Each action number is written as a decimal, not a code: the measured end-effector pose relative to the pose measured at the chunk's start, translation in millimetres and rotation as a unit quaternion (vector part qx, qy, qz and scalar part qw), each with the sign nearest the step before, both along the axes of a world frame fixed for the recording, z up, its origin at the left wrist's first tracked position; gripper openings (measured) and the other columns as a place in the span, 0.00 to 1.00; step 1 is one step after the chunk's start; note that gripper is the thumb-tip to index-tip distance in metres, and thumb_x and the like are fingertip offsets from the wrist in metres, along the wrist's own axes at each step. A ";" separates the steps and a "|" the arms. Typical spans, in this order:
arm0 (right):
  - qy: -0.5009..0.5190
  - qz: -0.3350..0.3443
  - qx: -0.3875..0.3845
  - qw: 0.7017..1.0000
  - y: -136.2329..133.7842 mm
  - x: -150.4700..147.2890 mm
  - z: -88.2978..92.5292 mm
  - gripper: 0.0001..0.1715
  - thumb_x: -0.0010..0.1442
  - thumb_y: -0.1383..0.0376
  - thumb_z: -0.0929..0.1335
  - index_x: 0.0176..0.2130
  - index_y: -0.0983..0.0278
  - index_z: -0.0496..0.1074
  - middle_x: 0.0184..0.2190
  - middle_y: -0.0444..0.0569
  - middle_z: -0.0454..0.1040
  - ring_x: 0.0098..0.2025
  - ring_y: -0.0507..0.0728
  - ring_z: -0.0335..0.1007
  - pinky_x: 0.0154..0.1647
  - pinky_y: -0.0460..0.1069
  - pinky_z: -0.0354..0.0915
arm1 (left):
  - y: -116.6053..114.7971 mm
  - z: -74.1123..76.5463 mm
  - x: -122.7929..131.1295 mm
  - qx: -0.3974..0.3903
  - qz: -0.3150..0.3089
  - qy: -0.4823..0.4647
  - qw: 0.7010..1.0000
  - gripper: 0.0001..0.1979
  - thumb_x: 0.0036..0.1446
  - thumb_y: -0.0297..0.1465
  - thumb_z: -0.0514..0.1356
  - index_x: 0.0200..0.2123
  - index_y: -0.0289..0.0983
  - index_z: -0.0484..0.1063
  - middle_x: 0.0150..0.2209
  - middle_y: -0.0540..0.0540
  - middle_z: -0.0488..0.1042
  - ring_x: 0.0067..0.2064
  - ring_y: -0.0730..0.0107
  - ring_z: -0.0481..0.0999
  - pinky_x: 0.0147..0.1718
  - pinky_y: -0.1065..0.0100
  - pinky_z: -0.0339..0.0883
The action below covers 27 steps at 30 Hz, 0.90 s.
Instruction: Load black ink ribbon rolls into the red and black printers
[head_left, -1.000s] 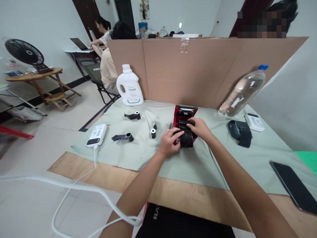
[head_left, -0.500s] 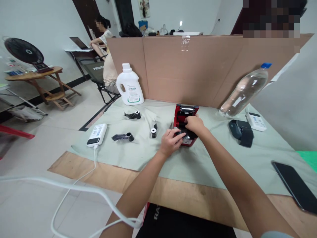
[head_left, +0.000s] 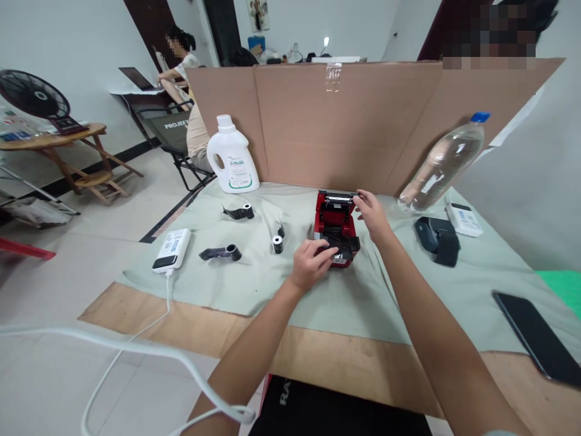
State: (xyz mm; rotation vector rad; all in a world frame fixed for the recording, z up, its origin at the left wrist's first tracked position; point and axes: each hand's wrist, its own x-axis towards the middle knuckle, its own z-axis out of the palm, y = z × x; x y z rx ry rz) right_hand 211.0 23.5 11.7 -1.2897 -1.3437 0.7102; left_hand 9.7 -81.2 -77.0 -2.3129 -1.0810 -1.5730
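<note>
A small red and black receipt printer stands on the cloth with its lid raised. A dark strip lies over its front edge. My left hand holds the printer's front left, its fingers reaching over the strip. At the lid's upper right edge, my right hand has its fingers and thumb closed about the rim. Left of the printer lie a small roll with a white end, a dark roll with a loose tail and another dark roll. The printer's inside is partly dark.
A cardboard panel closes off the back, with a white jug and a leaning water bottle before it. Power banks, a black strapped device and a phone lie around. A white cable crosses the lower left.
My right hand has come out of the printer's inside and moved to the lid's right edge. My left hand keeps its place at the front. The view has shifted slightly.
</note>
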 end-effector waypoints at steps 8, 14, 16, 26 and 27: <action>0.046 -0.001 -0.004 0.999 -29.5 -4.2 -32.4 0.17 0.54 0.50 0.69 0.37 0.59 0.70 0.49 0.49 0.75 0.44 0.56 0.71 0.44 0.50 0.69 | -5.6 0.6 -3.4 0.014 0.000 0.000 1.000 0.13 0.66 0.31 0.57 0.44 0.44 0.83 0.42 0.43 0.78 0.41 0.65 0.76 0.43 0.62 0.74; 0.133 0.020 -0.048 0.990 -51.7 -10.7 -67.6 0.34 0.51 0.57 0.69 0.57 0.56 0.67 0.61 0.51 0.70 0.58 0.60 0.70 0.57 0.54 0.69 | -6.0 3.4 -3.9 -0.014 0.005 -0.014 1.000 0.13 0.67 0.32 0.57 0.48 0.43 0.81 0.49 0.41 0.79 0.45 0.62 0.77 0.47 0.59 0.73; 0.157 0.032 -0.062 0.985 -52.6 -12.7 -70.6 0.38 0.52 0.56 0.68 0.62 0.56 0.63 0.63 0.52 0.68 0.61 0.60 0.69 0.60 0.55 0.68 | -4.2 6.1 -4.5 -0.030 0.016 -0.025 0.999 0.17 0.67 0.34 0.57 0.56 0.41 0.76 0.57 0.38 0.76 0.51 0.58 0.77 0.51 0.57 0.72; 0.166 0.100 -0.081 0.978 -56.2 -11.7 -66.6 0.42 0.54 0.57 0.67 0.66 0.54 0.60 0.68 0.49 0.65 0.65 0.60 0.67 0.60 0.54 0.70 | 8.9 8.5 -7.1 -0.156 0.018 -0.077 0.985 0.22 0.72 0.38 0.48 0.61 0.39 0.69 0.55 0.38 0.78 0.56 0.58 0.77 0.56 0.57 0.68; 0.163 0.098 -0.081 0.978 -58.1 -11.7 -70.0 0.41 0.55 0.55 0.67 0.66 0.54 0.60 0.68 0.50 0.66 0.66 0.60 0.67 0.60 0.55 0.71 | 8.7 8.0 -6.0 -0.156 0.018 -0.081 0.984 0.21 0.72 0.38 0.48 0.60 0.39 0.70 0.55 0.38 0.78 0.56 0.58 0.77 0.56 0.57 0.69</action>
